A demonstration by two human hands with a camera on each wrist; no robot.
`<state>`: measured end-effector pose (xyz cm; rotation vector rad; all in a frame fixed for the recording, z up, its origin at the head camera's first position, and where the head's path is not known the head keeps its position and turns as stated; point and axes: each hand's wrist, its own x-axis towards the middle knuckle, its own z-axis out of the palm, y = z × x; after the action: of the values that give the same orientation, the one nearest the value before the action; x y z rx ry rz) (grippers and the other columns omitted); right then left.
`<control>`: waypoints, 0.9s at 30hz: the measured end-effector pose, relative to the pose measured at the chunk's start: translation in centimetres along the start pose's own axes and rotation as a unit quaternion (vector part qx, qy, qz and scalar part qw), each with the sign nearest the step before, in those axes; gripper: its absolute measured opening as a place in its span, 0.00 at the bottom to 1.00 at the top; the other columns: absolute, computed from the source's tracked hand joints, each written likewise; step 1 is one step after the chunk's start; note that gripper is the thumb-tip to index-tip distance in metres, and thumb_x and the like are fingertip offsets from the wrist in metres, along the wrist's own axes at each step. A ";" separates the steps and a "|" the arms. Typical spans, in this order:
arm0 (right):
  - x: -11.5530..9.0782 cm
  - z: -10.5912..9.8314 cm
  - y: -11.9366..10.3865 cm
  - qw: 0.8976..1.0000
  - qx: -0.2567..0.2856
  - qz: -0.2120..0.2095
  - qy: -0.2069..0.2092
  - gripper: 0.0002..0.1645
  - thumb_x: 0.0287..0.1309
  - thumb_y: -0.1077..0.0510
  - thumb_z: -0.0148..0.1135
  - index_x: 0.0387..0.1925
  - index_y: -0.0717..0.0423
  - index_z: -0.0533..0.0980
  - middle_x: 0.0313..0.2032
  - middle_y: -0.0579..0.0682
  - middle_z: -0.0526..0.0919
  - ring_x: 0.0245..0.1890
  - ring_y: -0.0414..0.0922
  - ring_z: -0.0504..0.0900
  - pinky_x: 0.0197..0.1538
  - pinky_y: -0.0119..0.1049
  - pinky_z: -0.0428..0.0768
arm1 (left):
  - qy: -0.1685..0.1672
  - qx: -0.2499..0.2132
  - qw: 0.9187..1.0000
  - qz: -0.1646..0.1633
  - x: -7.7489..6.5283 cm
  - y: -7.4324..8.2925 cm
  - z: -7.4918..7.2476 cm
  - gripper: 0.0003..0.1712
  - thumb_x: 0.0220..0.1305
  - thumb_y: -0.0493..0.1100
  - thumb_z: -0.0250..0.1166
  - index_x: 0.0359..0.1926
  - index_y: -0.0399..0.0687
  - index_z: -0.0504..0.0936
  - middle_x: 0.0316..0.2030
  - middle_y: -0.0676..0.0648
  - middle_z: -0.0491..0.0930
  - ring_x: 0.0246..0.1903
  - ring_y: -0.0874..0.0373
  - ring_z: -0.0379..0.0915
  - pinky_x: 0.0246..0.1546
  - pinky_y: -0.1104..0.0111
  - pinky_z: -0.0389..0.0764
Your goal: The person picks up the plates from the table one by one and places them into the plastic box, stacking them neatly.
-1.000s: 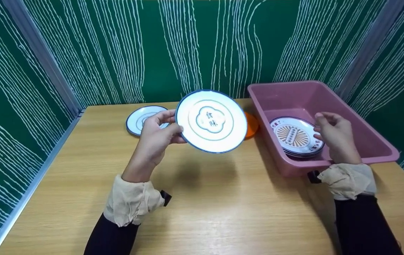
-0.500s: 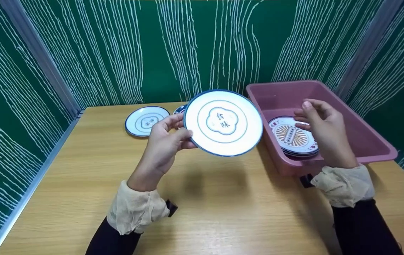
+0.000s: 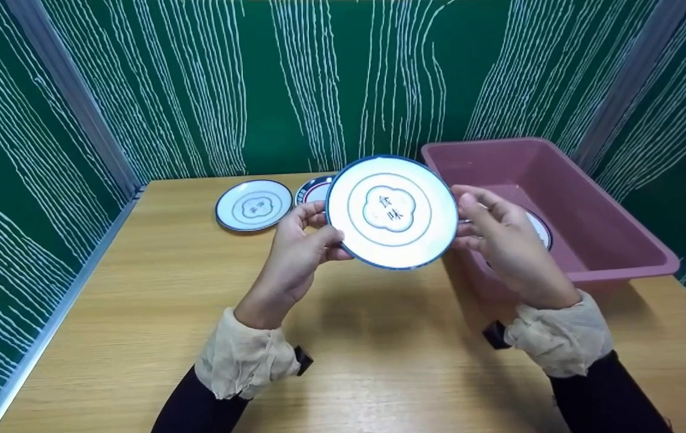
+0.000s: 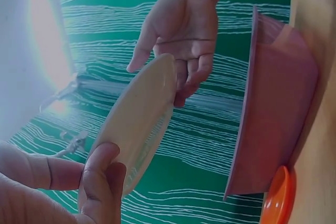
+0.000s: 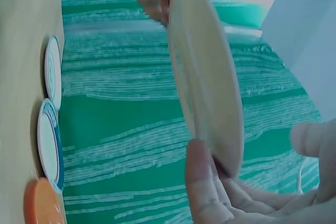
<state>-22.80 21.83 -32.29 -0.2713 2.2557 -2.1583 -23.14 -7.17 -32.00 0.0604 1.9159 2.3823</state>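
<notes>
A white saucer-like plate (image 3: 391, 210) with a blue rim and two characters inside a blue flower outline is held above the table, its face tilted toward me. My left hand (image 3: 300, 252) pinches its left edge, thumb on the face and fingers beneath. At the opposite edge is my right hand (image 3: 511, 246), fingers reaching to the underside. The right wrist view shows those fingers (image 5: 202, 182) at the rim, with the thumb (image 5: 310, 139) standing apart from the plate. Behind the right hand, more plates (image 3: 540, 231) in the pink tub are mostly hidden.
The pink plastic tub (image 3: 625, 273) stands at the right of the wooden table (image 3: 168, 313). Toward the back lie a matching blue-rimmed plate (image 3: 254, 205) and a plate with a dark blue patterned border (image 3: 314, 192). An orange dish (image 4: 279, 198) sits beside the tub.
The left hand has carried the plate rightward. My right hand has left the space over the tub and moved left to the plate's right edge.
</notes>
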 end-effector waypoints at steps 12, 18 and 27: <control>0.2 1.2 0.9 0.998 0.052 0.024 0.023 0.34 0.74 0.65 0.53 0.76 0.52 0.59 0.51 0.58 0.67 0.47 0.46 0.75 0.46 0.34 0.86 | -0.004 -0.010 1.000 -0.016 0.8 -1.1 0.1 0.27 0.65 0.26 0.61 0.64 0.39 0.68 0.51 0.40 0.67 0.35 0.52 0.82 0.38 0.65 0.89; 0.2 0.7 0.6 0.997 0.060 0.027 0.039 0.34 0.74 0.66 0.53 0.77 0.50 0.60 0.52 0.58 0.66 0.47 0.47 0.74 0.44 0.32 0.85 | -0.024 -0.012 0.999 -0.024 1.3 -1.2 -0.3 0.26 0.66 0.28 0.65 0.64 0.38 0.70 0.51 0.40 0.69 0.41 0.49 0.83 0.38 0.60 0.89; 0.1 -1.1 -0.1 0.996 0.028 0.029 0.083 0.33 0.74 0.65 0.53 0.76 0.47 0.62 0.56 0.57 0.68 0.47 0.48 0.75 0.37 0.31 0.83 | -0.013 0.084 0.996 -0.004 3.4 -1.9 -2.4 0.13 0.71 0.34 0.63 0.55 0.41 0.80 0.47 0.41 0.76 0.43 0.48 0.81 0.39 0.60 0.89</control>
<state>-23.02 22.90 -32.11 -0.0246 2.2485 -2.2894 -26.70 -8.80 -34.41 0.0935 2.0953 2.1976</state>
